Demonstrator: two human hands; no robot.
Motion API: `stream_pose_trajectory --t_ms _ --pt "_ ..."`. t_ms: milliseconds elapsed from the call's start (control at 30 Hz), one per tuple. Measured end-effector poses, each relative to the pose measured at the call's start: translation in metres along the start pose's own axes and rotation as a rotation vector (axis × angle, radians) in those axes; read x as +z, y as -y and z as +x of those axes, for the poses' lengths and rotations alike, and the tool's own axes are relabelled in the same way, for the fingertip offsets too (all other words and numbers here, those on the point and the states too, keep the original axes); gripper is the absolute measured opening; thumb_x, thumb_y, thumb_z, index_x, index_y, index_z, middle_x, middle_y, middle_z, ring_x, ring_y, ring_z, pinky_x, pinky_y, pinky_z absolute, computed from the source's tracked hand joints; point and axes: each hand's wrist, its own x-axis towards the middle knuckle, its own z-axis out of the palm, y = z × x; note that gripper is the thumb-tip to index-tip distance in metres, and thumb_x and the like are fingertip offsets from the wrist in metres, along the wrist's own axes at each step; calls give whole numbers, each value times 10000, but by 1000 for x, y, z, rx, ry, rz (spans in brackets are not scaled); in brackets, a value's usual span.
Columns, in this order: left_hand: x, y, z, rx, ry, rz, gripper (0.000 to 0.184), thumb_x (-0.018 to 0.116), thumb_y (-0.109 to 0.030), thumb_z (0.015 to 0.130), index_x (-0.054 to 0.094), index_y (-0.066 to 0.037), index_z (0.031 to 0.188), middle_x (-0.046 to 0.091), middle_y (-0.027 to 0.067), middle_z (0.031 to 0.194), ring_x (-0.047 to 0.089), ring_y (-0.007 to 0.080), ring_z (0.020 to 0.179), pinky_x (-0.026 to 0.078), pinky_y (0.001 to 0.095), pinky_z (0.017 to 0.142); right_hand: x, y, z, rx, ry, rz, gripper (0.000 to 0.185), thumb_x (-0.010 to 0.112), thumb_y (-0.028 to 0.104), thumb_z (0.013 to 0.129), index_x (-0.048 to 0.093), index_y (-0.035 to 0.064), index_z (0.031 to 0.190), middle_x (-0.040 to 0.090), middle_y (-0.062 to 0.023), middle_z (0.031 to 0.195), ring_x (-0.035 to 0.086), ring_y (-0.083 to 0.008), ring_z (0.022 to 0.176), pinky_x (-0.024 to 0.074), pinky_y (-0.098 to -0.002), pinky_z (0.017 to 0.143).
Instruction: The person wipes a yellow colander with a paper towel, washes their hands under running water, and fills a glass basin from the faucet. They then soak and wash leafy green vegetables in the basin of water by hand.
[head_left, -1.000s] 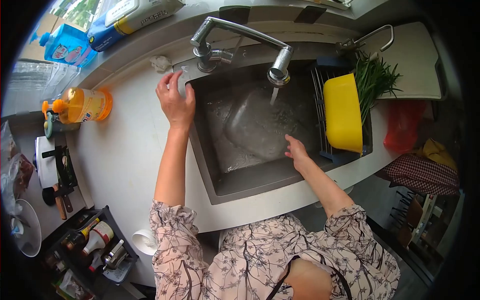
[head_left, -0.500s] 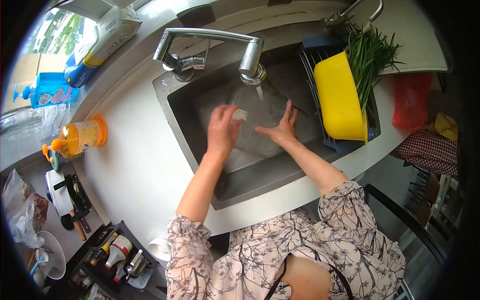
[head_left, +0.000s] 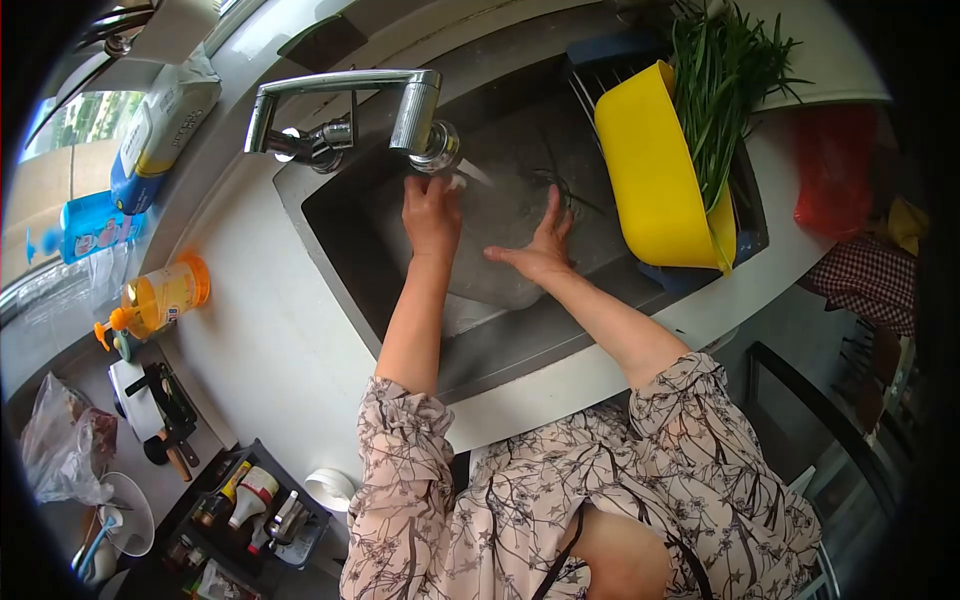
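Note:
Water runs from the chrome faucet (head_left: 432, 150) into the dark sink (head_left: 480, 365). My left hand (head_left: 432, 218) is closed just below the spout, with a small piece of something white (head_left: 458, 182) at its fingertips; what it is cannot be made out. To the right of the stream, my right hand (head_left: 540, 245) is spread over the sink with thumb and fingers apart and nothing held. Dark thin strands (head_left: 562, 185) lie in the sink beyond its fingertips.
A yellow basket (head_left: 655, 170) stands on the rack at the sink's right, beside long green leaves (head_left: 715, 110). An orange soap bottle (head_left: 165, 298) and a blue bottle (head_left: 98, 226) stand at left. Below them are knives (head_left: 165, 410) and a condiment rack (head_left: 262, 510).
My left hand has come from the counter side into the sink, now closed under the faucet with the white piece. My right hand has opened wide. The head view has turned and shifted.

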Motion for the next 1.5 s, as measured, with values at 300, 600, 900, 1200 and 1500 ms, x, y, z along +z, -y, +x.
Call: stream_pose_trajectory --t_ms 300,600,900,1200,1500 --pt "-9 1 -17 51 86 32 252 734 -25 687 642 -121 902 535 97 861 601 294 759 511 407 629 -4 -3 0 -13 20 34 1398 907 397 533 -160 374 1436 -72 -227 1526 332 -459 1316 229 -660 1052" --pt "-28 12 -36 -5 138 75 165 713 -76 723 646 -111 870 541 116 870 599 335 740 511 439 640 -3 -7 4 -5 26 65 1394 907 386 538 -155 370 1440 -71 -226 1525 286 -458 1344 220 -661 1054" --pt "-2 -22 -43 -16 154 7 185 719 -100 731 645 -141 895 523 92 852 602 311 736 516 438 619 1 -12 12 -28 26 58 1400 902 381 547 -173 355 1444 -64 -226 1521 259 -451 1356 224 -661 1051" --pt "36 -53 -22 -8 230 -56 198 742 -136 722 678 -158 908 574 117 940 622 336 755 519 437 660 -2 -13 13 -14 38 53 1397 902 378 546 -169 357 1442 -27 -243 1513 223 -416 1381 260 -607 1056" --pt "-32 -4 -43 -71 145 89 212 715 -40 711 662 -127 897 543 98 848 626 319 744 514 433 638 -6 -11 7 -23 71 123 1395 907 375 542 -163 374 1437 20 -219 1504 212 -396 1386 209 -674 1044"
